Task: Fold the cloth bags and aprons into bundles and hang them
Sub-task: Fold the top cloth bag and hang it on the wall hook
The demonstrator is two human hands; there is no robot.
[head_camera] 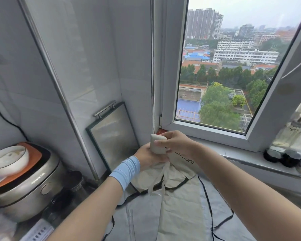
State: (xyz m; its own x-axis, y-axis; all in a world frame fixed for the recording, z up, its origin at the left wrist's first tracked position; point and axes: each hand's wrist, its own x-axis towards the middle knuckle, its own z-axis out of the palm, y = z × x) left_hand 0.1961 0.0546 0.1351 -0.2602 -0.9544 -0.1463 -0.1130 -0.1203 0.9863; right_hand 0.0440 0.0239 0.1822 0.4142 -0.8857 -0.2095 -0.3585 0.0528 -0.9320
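A small rolled bundle of cream cloth [157, 143] stands upright between my hands, just below the window corner. My left hand [147, 156] grips its lower part, and my right hand [174, 142] pinches its upper side with thumb and fingers. Cream straps [161, 178] hang loose from under the bundle. Beneath lies a cream cloth bag [181, 169] with black trim and printed letters, spread flat. Under that a grey apron [142, 216] with black edging and thin black ties covers the counter.
A steel rice cooker [26, 190] with a white bowl [9, 158] on its lid stands at the left. A framed tray [115, 134] leans against the tiled wall. Dark jars [283, 156] sit on the windowsill at the right. The window sash is swung open.
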